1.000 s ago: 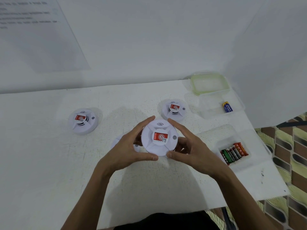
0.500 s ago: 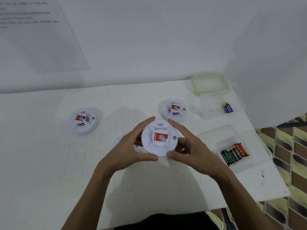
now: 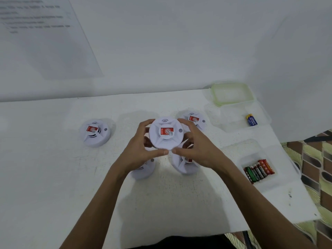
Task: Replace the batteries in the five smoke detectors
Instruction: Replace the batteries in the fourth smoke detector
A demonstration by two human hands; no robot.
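Observation:
A round white smoke detector with a red label is held up above the white table. My left hand grips its left rim and my right hand grips its right rim, fingers curled round it. Beneath the hands lie two more detectors, one on the left and one on the right, both partly hidden. Another detector sits at the left, and one more behind the held one.
A clear tray with several AA batteries sits at the right. Behind it a clear box holds one blue battery, with a green-rimmed lid behind. The table's right edge is close by.
Both hands have lifted the detector higher and away from me, uncovering the two detectors on the table below it.

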